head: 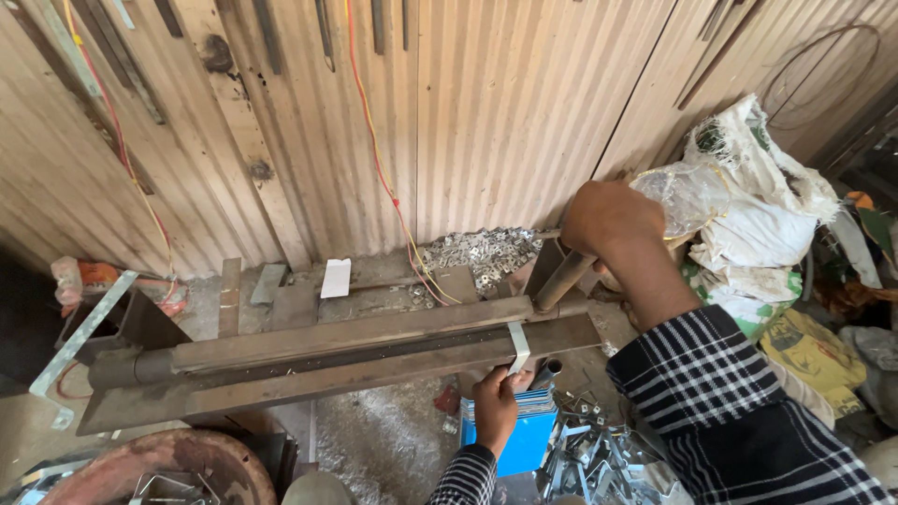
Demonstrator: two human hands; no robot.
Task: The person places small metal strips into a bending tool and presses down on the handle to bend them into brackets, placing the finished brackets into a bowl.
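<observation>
Fingers (502, 378) of the left hand (496, 402) pinch a thin metal strip (517, 346) fed into a long bending machine (346, 351).

From the left: an angled metal bracket (75, 346) leans off the machine's end, and a rusty round drum (159, 463) sits below it. The machine's two rusty bars run across the middle, with the pale strip standing upright through the slot near their right end, its lower end held between thumb and fingertips. Under that hand is a blue box (528, 435) stacked with strips, and bent metal pieces (608, 458) lie in a heap just beside it. Farther right, the right hand (610, 220) is closed in a fist around the top of the machine's lever handle (561, 281). White sacks (758, 206) are piled behind it against the corrugated wall (505, 103).
</observation>
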